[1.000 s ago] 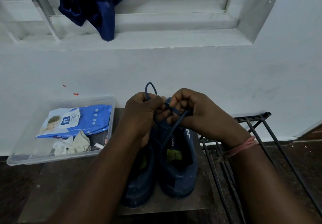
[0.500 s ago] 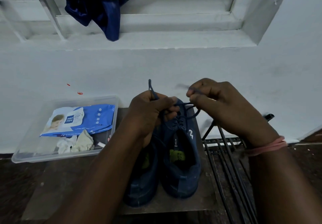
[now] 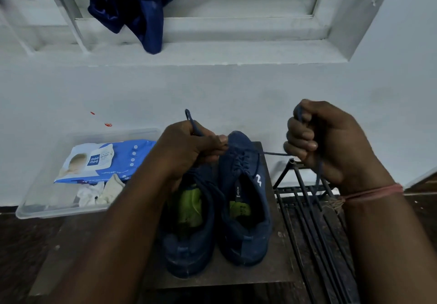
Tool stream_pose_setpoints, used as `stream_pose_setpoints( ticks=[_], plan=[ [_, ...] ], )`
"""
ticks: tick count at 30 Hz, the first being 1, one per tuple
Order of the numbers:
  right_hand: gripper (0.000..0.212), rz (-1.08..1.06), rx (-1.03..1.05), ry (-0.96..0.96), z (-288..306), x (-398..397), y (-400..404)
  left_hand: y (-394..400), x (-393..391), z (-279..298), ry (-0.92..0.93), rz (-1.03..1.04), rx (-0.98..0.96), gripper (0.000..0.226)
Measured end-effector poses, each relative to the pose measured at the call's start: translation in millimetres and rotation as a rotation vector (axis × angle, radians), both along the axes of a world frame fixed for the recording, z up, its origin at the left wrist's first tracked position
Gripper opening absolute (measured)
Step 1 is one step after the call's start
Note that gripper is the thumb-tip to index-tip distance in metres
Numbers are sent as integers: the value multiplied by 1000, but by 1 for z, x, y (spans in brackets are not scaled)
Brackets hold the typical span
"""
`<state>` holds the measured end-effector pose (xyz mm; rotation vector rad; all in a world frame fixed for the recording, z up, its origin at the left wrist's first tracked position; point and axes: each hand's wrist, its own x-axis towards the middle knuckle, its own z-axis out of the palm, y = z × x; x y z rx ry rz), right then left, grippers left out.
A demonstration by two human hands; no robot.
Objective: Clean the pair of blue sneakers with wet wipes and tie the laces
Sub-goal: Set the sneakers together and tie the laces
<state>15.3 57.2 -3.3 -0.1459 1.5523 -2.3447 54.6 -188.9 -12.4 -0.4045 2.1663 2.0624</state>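
Two blue sneakers stand side by side on a small wooden table (image 3: pixel 279 266), toes toward the wall. The right sneaker (image 3: pixel 246 199) has its blue lace (image 3: pixel 274 154) stretched out sideways. My left hand (image 3: pixel 189 147) pinches a loop of the lace just above the left sneaker (image 3: pixel 189 240), the loop sticking up past my knuckles. My right hand (image 3: pixel 324 143) grips the other lace end, which runs taut from the shoe into my fist and hangs below it. A blue pack of wet wipes (image 3: pixel 106 159) lies in the plastic tray at left.
A clear plastic tray (image 3: pixel 30 209) at left holds the wipes pack and crumpled used wipes (image 3: pixel 99 190). A black metal rack (image 3: pixel 307 204) stands right of the table. A white wall and window sill rise behind, with a blue cloth (image 3: pixel 142 13) hanging from the bars.
My right hand has pulled away to the right and up, drawing the lace taut. My left hand has stayed over the shoes holding its loop.
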Motion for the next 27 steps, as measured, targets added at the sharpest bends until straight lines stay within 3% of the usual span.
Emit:
stream_pose_setpoints(
  ticks=[3, 6, 8, 11, 13, 14, 16, 20, 22, 24, 27],
  plan=[
    [27, -262, 726, 107, -19, -8, 14, -32, 5, 6, -68, -103, -490, 21],
    [40, -197, 1052, 163, -33, -8, 13, -46, 9, 11, -197, -210, -565, 18],
    [53, -65, 1160, 273, -33, -6, 0, -39, 8, 14, -197, -209, -630, 22],
    [59, -25, 1215, 333, -34, -3, -14, -22, 9, 16, -110, -53, -951, 59],
    [57, 12, 1251, 367, -33, -1, -17, -10, 8, 14, 3, 19, -1097, 70],
    [59, 61, 1235, 371, -31, 0, -17, -4, 6, 11, 81, -34, -1143, 68],
    [42, 203, 1151, 354, -26, 0, -15, 5, 2, 6, 212, -244, -1164, 48],
    [17, 483, 1025, 302, -28, 0, -12, 13, 2, -12, 207, -584, -1168, 13],
    [12, 488, 1020, 305, -34, -2, -12, 10, 0, -20, 249, -614, -1153, 8],
    [7, 503, 980, 291, -38, -4, -11, 5, -6, -26, 309, -570, -1103, 19],
    [15, 559, 949, 235, -40, -5, -5, -5, -8, -30, 279, -468, -1039, 28]
  ],
)
